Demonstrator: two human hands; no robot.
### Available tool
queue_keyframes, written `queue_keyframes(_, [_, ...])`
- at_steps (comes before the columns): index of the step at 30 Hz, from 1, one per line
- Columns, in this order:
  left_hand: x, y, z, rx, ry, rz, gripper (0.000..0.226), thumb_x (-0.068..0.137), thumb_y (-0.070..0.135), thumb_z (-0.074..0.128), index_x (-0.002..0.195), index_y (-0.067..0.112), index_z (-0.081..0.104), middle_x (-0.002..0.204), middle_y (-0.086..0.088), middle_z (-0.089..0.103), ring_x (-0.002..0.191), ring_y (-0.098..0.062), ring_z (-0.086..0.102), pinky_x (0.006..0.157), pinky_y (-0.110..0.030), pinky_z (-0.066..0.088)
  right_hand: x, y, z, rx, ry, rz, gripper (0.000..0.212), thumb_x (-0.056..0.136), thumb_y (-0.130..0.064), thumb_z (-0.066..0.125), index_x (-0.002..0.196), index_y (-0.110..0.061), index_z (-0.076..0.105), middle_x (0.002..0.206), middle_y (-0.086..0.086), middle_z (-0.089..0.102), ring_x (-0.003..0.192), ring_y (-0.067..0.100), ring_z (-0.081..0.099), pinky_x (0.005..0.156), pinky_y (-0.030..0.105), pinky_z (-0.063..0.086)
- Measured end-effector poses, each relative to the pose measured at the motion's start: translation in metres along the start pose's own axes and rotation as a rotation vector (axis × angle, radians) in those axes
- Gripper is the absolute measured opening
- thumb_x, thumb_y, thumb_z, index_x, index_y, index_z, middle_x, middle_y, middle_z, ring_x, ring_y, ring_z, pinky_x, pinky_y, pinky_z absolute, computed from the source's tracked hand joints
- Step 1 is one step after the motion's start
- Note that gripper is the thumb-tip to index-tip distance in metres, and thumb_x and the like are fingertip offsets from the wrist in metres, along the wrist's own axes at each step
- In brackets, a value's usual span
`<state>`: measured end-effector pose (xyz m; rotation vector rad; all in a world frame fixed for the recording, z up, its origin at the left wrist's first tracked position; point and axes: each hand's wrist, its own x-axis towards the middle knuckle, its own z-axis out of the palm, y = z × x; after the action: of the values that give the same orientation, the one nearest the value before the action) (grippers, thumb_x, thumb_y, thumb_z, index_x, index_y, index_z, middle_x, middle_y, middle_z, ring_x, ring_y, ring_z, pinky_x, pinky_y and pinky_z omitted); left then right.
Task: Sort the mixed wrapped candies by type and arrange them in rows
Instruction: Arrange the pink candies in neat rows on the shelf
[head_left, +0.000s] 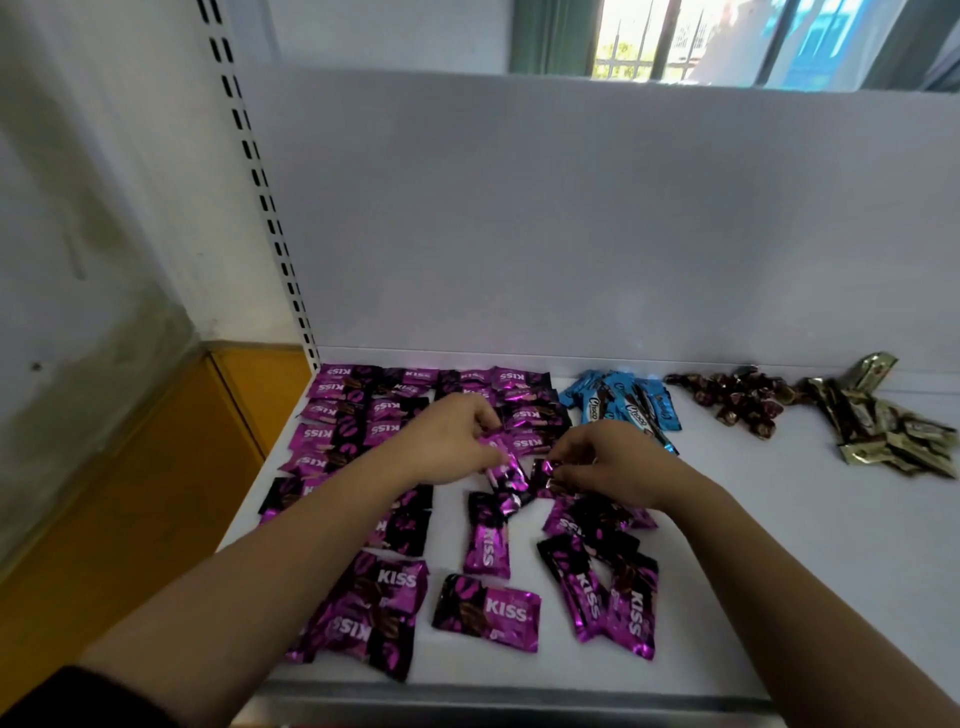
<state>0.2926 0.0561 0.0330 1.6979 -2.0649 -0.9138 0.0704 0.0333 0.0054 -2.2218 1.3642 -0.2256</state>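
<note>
Several purple KISS candies (487, 613) cover the left half of the white shelf (753, 561), in rough rows at the back and loose ones in front. My left hand (447, 441) pinches one purple KISS candy (506, 470) at the middle of the shelf. My right hand (602, 462) grips another purple KISS candy (543, 475) right beside it. A pile of blue candies (623, 405) lies behind my right hand. Further right sit dark red candies (737, 397) and gold candies (883, 421).
A white back panel (571, 234) closes the shelf behind the candies. A perforated upright (270, 218) stands at the left rear corner. Beyond the left edge is an orange floor (130, 519). The metal front lip (519, 696) runs along the near edge.
</note>
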Motion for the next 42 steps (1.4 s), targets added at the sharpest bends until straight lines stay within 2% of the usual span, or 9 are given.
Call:
queue_keyframes(5, [-0.004, -0.023, -0.007, 0.466, 0.138, 0.093, 0.052, 0.084, 0.042, 0.065, 0.129, 0.021, 0.049, 0.121, 0.000, 0.051, 0.112, -0.018, 0.049, 0.091, -0.035, 0.046, -0.003, -0.005, 0.002, -0.086, 0.123, -0.102, 0.025, 0.085, -0.035, 0.071, 0.109, -0.030, 0.069, 0.104, -0.015, 0.060, 0.094, 0.000, 0.054, 0.083, 0.018, 0.044])
queue_keyframes(9, [-0.006, -0.026, -0.015, 0.458, -0.073, 0.294, 0.049, 0.088, 0.036, 0.065, 0.135, 0.029, 0.054, 0.128, 0.006, 0.050, 0.119, -0.014, 0.042, 0.105, -0.037, 0.038, -0.006, -0.002, -0.003, -0.129, 0.029, -0.149, 0.029, 0.080, -0.038, 0.074, 0.109, -0.032, 0.070, 0.107, -0.014, 0.058, 0.095, 0.000, 0.053, 0.083, 0.015, 0.042])
queue_keyframes(13, [-0.004, -0.025, -0.005, 0.618, -0.149, 0.433, 0.041, 0.094, 0.037, 0.059, 0.134, 0.030, 0.055, 0.135, 0.008, 0.050, 0.121, -0.013, 0.040, 0.103, -0.034, 0.035, -0.004, -0.004, 0.002, -0.175, 0.000, -0.198, 0.032, 0.081, -0.037, 0.073, 0.112, -0.035, 0.070, 0.108, -0.017, 0.055, 0.098, -0.001, 0.051, 0.090, 0.016, 0.041])
queue_keyframes(20, [-0.006, -0.022, 0.005, 0.803, -0.015, 0.496, 0.042, 0.092, 0.051, 0.054, 0.124, 0.024, 0.063, 0.112, 0.006, 0.061, 0.106, -0.015, 0.047, 0.090, -0.033, 0.039, -0.004, -0.002, 0.007, -0.178, 0.069, -0.260, 0.025, 0.083, -0.037, 0.071, 0.108, -0.033, 0.073, 0.112, -0.013, 0.061, 0.103, 0.002, 0.051, 0.094, 0.024, 0.043])
queue_keyframes(25, [-0.006, -0.031, 0.003, 0.802, 0.042, 0.435, 0.043, 0.093, 0.051, 0.053, 0.128, 0.028, 0.059, 0.117, 0.005, 0.060, 0.110, -0.016, 0.045, 0.090, -0.034, 0.036, -0.002, 0.001, 0.012, -0.215, 0.134, -0.317, 0.019, 0.084, -0.037, 0.069, 0.103, -0.034, 0.074, 0.131, -0.009, 0.056, 0.120, 0.010, 0.046, 0.103, 0.033, 0.038])
queue_keyframes(30, [-0.006, -0.038, 0.004, 0.739, 0.030, 0.388, 0.042, 0.093, 0.047, 0.054, 0.130, 0.027, 0.059, 0.135, 0.007, 0.049, 0.123, -0.014, 0.039, 0.100, -0.033, 0.033, -0.001, -0.002, 0.016, -0.182, 0.128, -0.327, 0.023, 0.087, -0.030, 0.068, 0.109, -0.030, 0.073, 0.125, -0.011, 0.063, 0.113, 0.005, 0.055, 0.099, 0.030, 0.046])
queue_keyframes(36, [-0.009, -0.037, 0.001, 0.732, 0.049, 0.319, 0.041, 0.093, 0.046, 0.054, 0.128, 0.025, 0.060, 0.131, 0.005, 0.052, 0.119, -0.014, 0.043, 0.100, -0.034, 0.036, -0.002, -0.003, 0.017, -0.214, 0.151, -0.334, 0.024, 0.088, -0.031, 0.067, 0.110, -0.026, 0.073, 0.123, -0.008, 0.064, 0.112, 0.007, 0.055, 0.100, 0.026, 0.043])
queue_keyframes(40, [-0.021, -0.028, 0.000, 0.585, 0.022, 0.320, 0.035, 0.089, 0.035, 0.059, 0.123, 0.029, 0.063, 0.118, 0.009, 0.056, 0.109, -0.009, 0.046, 0.097, -0.035, 0.041, -0.012, -0.008, 0.004, -0.157, 0.214, -0.287, 0.018, 0.087, -0.032, 0.067, 0.102, -0.026, 0.074, 0.102, -0.013, 0.064, 0.092, -0.001, 0.055, 0.086, 0.020, 0.044])
queue_keyframes(42, [-0.030, -0.024, -0.004, 0.512, -0.088, 0.301, 0.040, 0.085, 0.026, 0.061, 0.124, 0.033, 0.063, 0.120, 0.011, 0.052, 0.110, -0.007, 0.043, 0.097, -0.032, 0.041, -0.021, -0.011, -0.010, -0.174, 0.120, -0.195, 0.015, 0.087, -0.036, 0.067, 0.099, -0.028, 0.073, 0.094, -0.018, 0.060, 0.080, -0.004, 0.054, 0.074, 0.016, 0.041])
